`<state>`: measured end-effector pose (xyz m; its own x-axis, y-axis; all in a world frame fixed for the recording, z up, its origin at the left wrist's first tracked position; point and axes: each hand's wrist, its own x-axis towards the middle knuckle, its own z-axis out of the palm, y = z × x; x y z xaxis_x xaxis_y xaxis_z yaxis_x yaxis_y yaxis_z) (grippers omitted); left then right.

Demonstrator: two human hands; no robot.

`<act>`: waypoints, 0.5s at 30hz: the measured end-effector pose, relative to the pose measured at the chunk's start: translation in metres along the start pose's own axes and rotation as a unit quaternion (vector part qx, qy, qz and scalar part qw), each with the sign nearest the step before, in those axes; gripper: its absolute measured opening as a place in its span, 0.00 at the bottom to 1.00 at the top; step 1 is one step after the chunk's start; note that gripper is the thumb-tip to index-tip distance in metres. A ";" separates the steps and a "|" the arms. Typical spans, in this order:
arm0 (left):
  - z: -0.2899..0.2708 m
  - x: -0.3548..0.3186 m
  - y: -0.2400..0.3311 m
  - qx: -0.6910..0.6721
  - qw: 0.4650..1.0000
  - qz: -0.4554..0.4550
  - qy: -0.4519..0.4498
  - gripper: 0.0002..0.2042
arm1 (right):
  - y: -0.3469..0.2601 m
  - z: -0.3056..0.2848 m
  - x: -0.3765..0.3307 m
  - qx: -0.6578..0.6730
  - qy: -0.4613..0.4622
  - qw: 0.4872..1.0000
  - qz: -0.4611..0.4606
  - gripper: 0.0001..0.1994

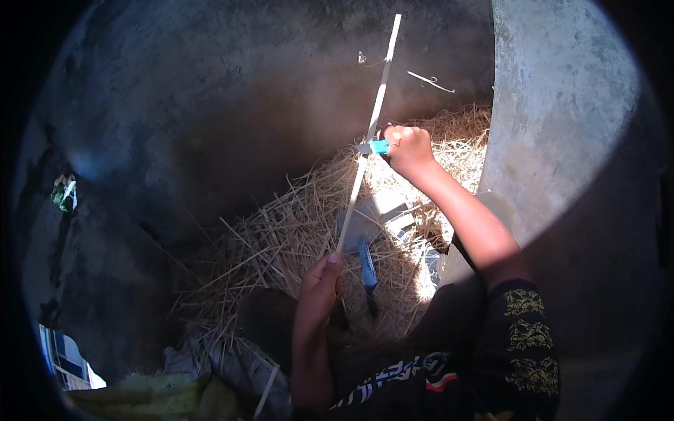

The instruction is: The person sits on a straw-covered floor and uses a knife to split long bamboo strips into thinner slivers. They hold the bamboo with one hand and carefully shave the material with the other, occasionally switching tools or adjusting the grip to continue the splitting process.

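A long, thin, pale strip (351, 203) that looks like bamboo or wood slants up and away from me. Its near end is gripped in my left hand (321, 286), with the fingers closed round it. Farther up, my right hand (410, 149) is closed on the blue handle of a knife (380, 146). The knife's dark blade lies across the strip, just beyond its middle. Two thin curled shavings show near the strip's far part, one of them a longer sliver (430, 81) to its right.
Straw-like shavings (274, 238) are heaped below my hands. Among them lie a grey flat block (363, 219) and a blue item with a dark end (367, 264). A grey wall (562, 91) rises at the right. Yellowish cloth or sacking (147, 394) lies at the lower left.
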<state>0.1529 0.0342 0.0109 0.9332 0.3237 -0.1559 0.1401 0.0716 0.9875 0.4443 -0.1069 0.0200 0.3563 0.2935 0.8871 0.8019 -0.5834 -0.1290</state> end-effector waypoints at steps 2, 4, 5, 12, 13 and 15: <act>0.004 0.000 0.004 -0.007 1.000 -0.002 -0.009 0.16 | 0.012 0.001 0.009 -0.072 -0.038 0.993 0.088 0.04; 0.004 -0.008 0.005 0.000 1.000 -0.022 -0.014 0.16 | 0.026 0.000 0.020 -0.040 -0.065 0.972 0.223 0.05; 0.007 -0.010 0.004 0.003 0.999 -0.029 -0.024 0.16 | 0.041 -0.006 0.025 -0.056 -0.053 0.961 0.264 0.05; 0.009 -0.016 -0.016 0.017 0.998 -0.045 -0.028 0.16 | 0.060 -0.040 0.032 -0.083 -0.077 0.929 0.352 0.05; 0.000 -0.015 -0.018 -0.001 0.998 -0.057 -0.025 0.16 | 0.049 -0.037 0.027 -0.066 -0.093 0.940 0.320 0.05; -0.012 -0.016 -0.019 -0.039 0.996 -0.079 -0.010 0.15 | 0.016 -0.022 0.013 -0.071 -0.096 0.970 0.213 0.05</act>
<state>0.1311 0.0392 -0.0057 0.9079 0.2843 -0.3079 0.2603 0.1934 0.9460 0.4510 -0.1288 0.0394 0.7345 0.1314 0.6658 0.4932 -0.7773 -0.3906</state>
